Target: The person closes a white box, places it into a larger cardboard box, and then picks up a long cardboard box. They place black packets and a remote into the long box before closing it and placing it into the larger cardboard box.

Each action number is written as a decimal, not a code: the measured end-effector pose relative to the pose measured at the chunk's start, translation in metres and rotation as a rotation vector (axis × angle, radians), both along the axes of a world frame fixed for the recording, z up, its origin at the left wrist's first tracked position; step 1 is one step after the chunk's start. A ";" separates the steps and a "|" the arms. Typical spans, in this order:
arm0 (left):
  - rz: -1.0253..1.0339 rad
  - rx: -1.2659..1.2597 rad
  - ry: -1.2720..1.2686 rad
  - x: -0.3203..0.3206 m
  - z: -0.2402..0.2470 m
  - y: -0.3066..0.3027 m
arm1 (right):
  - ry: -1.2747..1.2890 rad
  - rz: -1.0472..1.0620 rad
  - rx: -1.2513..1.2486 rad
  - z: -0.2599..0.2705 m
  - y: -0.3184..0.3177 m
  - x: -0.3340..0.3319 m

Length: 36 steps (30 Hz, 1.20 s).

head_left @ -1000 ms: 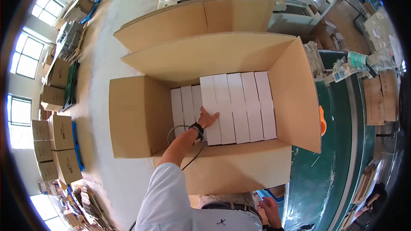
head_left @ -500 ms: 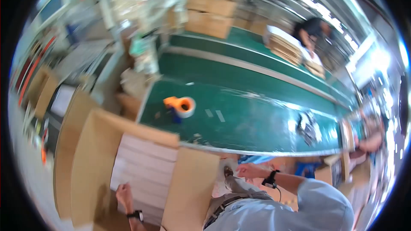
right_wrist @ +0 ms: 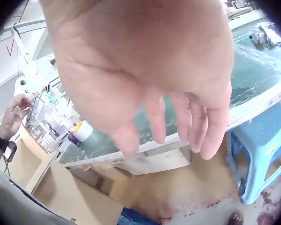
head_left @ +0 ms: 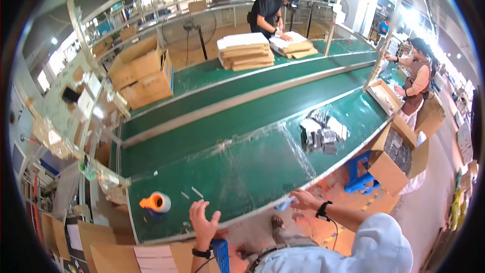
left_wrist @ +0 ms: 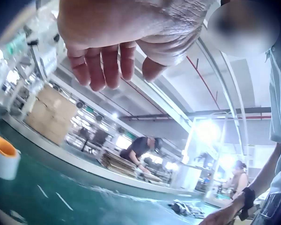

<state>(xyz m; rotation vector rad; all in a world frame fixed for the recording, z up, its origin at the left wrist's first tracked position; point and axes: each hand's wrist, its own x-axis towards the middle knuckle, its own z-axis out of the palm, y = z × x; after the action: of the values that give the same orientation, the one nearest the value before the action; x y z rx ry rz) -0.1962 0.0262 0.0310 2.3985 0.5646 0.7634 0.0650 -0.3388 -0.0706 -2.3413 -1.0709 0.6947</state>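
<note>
My left hand (head_left: pixel 203 222) is raised over the near edge of the green conveyor table (head_left: pixel 242 172), fingers spread and nothing held. Its palm and loosely bent fingers show bare in the left wrist view. At that edge, further right, hovers my right hand (head_left: pixel 304 200). Relaxed, empty fingers (right_wrist: pixel 157 122) hang down in the right wrist view. An orange tape dispenser (head_left: pixel 150 203) with a wide roll stands on the table, left of my left hand. Below it, the open carton (head_left: pixel 111 250) holds white boxes (head_left: pixel 154 259), largely cut off by the frame.
Dark and silvery packets (head_left: pixel 323 131) lie on the table's right part. Blue stools (head_left: pixel 358 172) stand by the near side, beside an open carton (head_left: pixel 391 159). One person (head_left: pixel 268 12) works behind stacked flat cardboard (head_left: pixel 245 53); another person (head_left: pixel 419 78) stands at the far right end.
My left hand has left the white boxes in the carton and risen over the table edge. The view has swung right from the carton to the green table; the right hand stays empty.
</note>
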 end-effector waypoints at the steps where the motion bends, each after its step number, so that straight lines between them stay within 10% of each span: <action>1: 0.036 0.019 0.158 0.017 -0.034 0.001 | -0.026 -0.047 0.030 -0.001 -0.014 0.017; 9: 0.341 -0.333 0.792 0.075 -0.127 -0.020 | -0.309 -0.126 -0.184 -0.020 -0.067 0.137; 36: 0.317 -0.410 0.995 0.087 -0.111 -0.023 | -0.313 -0.032 -0.547 -0.012 -0.039 0.138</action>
<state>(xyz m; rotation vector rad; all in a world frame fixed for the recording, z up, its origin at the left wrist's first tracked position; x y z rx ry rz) -0.1089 0.0030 -0.0801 2.1734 1.3452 -0.4864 0.2034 -0.3779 -0.0830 -3.0090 -1.0653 0.6894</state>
